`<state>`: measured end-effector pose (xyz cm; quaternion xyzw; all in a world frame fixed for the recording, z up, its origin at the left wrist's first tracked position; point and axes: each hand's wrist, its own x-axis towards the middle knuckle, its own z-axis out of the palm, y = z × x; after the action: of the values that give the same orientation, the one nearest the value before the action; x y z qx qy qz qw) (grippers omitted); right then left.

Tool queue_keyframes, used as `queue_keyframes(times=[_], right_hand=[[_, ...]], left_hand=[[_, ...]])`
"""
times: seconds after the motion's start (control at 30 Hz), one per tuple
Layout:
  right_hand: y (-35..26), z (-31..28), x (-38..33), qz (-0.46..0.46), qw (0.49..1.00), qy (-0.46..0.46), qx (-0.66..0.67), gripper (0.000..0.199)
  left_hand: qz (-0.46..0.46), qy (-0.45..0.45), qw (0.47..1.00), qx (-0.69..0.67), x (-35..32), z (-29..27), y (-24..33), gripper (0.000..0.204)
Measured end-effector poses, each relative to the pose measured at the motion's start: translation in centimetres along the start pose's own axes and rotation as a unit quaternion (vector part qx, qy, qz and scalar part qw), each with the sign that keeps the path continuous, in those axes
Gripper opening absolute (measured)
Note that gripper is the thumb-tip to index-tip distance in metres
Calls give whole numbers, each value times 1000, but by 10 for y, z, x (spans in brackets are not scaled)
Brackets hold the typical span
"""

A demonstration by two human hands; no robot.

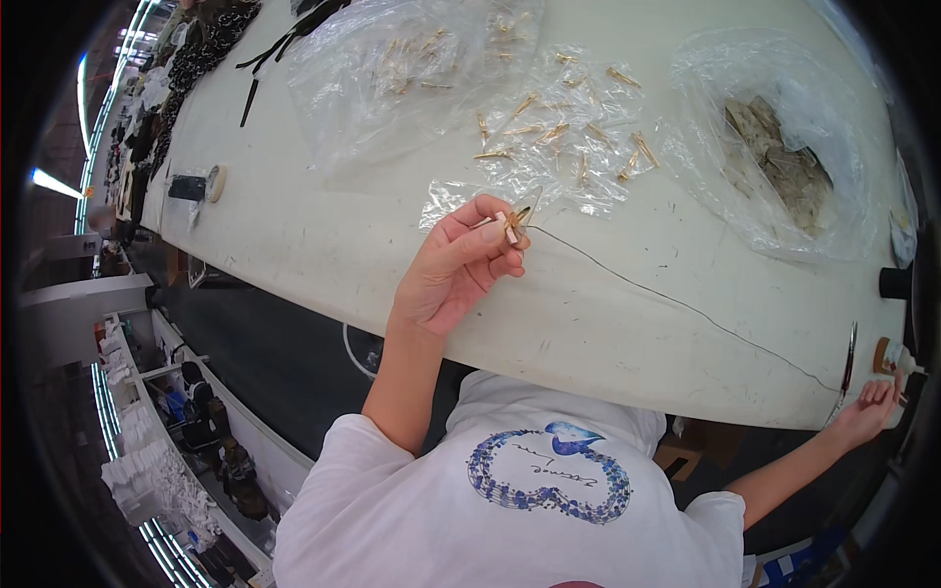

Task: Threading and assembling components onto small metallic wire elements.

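Over the middle of the table my left hand (pixel 461 257) pinches a small gold-coloured metal piece (pixel 514 224) with a pale tab between thumb and fingers; its exact kind is not clear. From that piece a thin dark thread (pixel 676 296) runs across the table to my right hand (pixel 865 410). My right arm is stretched far out to the right, and its fingers are closed at the thread's end. Whether a needle is there is too small to tell. Beside the right hand lie slim metal scissors or tweezers (pixel 850 355) and a small bottle with brown (pixel 890 357).
Several gold pieces (pixel 554 132) lie on clear plastic wrappers beyond my left hand. Large clear bags (pixel 392 83) stand at the back, and another bag (pixel 823 186) at right holds wrapped items. A tape roll (pixel 217 183) sits at left, black straps (pixel 284 44) behind it.
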<state>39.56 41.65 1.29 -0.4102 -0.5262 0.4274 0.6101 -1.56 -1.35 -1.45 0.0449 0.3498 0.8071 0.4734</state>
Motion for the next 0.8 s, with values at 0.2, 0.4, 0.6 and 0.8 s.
queue_keyframes(times=[0.2,0.4,0.6,0.8], right_hand=[[-32,160,-150,19,958,-287,-9,22],[-51,219,-251,138,876,-458,69,18],[-44,228,-249,15,866,-499,37,11],[-45,224,-258,105,844,-521,77,17]], left_hand=[[-25,-35,998,47,8,21,-18,11],[-46,-85,994,48,10,37,-27,13],[9,-83,986,141,-1,47,-23,14],[55,-103,974,194,-6,56,-23,15]])
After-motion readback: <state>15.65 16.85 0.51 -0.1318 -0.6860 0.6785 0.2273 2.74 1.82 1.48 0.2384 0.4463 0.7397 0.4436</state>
